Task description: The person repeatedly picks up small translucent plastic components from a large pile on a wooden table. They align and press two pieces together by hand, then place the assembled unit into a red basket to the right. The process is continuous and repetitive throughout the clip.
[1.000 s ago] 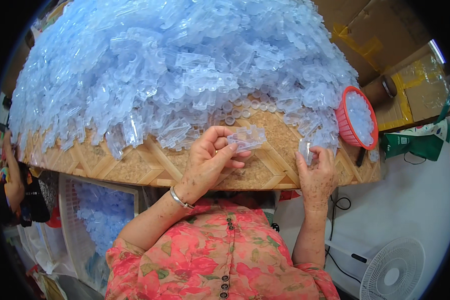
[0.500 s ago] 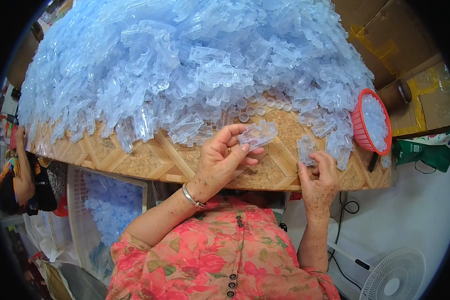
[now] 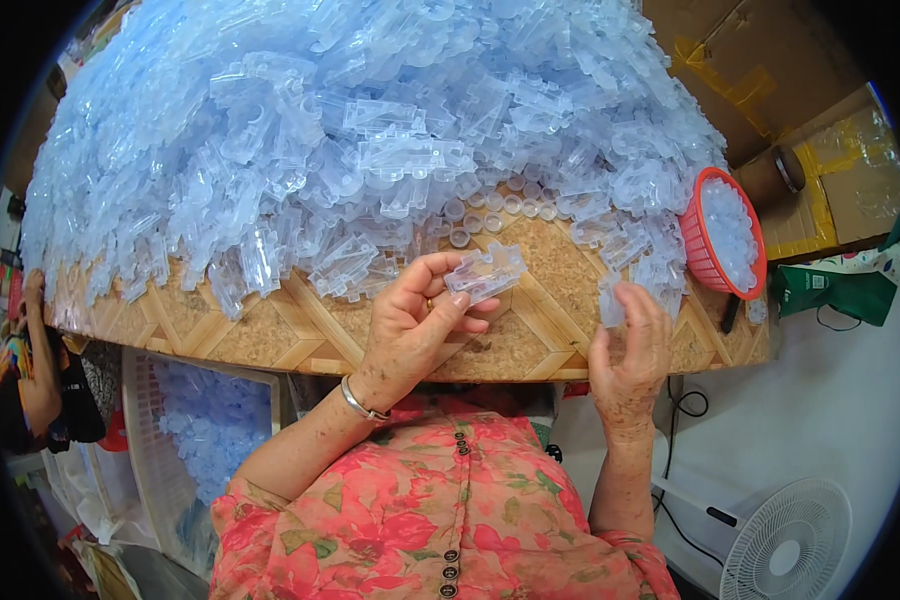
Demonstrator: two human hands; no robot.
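My left hand (image 3: pixel 415 315) pinches a clear, notched plastic piece (image 3: pixel 487 274) between thumb and fingers, just above the table's near edge. It has cut-outs along its sides. My right hand (image 3: pixel 632 345) has its fingers curled against another clear plastic piece (image 3: pixel 610 302), partly covered by the fingertips. Beyond both hands rises a large heap of similar bluish-clear plastic pieces (image 3: pixel 370 150). Several small round clear caps (image 3: pixel 493 222) lie at the foot of the heap, between the hands and the pile.
A red basket (image 3: pixel 698 250) of clear pieces stands at the table's right end, beside a dark object (image 3: pixel 730 313). A white crate (image 3: pixel 150 440) of pieces sits below left. At lower right is a white fan (image 3: pixel 785 555). Another person's arm (image 3: pixel 38 350) shows far left.
The view has shifted, so the table and heap appear farther left. My right hand has moved slightly up and right over the table with its piece. My left hand still holds its piece.
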